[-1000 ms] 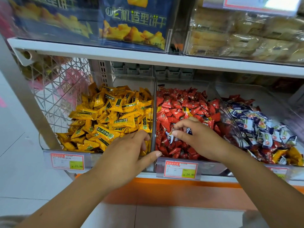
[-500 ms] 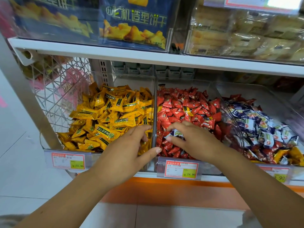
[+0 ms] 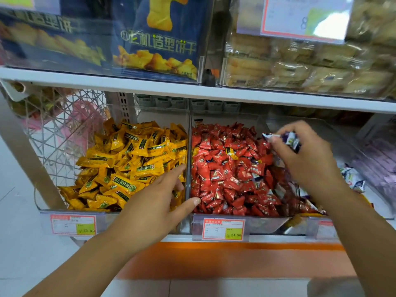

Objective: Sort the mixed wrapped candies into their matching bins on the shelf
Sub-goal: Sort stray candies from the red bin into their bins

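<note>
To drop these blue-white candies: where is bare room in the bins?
The right bin looks bare along its right wall, beside the loose blue-white candies. The right hand grips its candies nearby. The red bin and yellow bin are heaped full; the left hand straddles their divider.

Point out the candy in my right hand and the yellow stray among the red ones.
blue-and-white candy (image 3: 291, 140): head view, exposed purple-white wrapper.
yellow stray candy (image 3: 231, 152): head view, wrapper's middle.

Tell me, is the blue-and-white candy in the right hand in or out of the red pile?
Out. The right hand pinches the blue-and-white candy, raised clear above the red candies, near that bin's right side.
</note>
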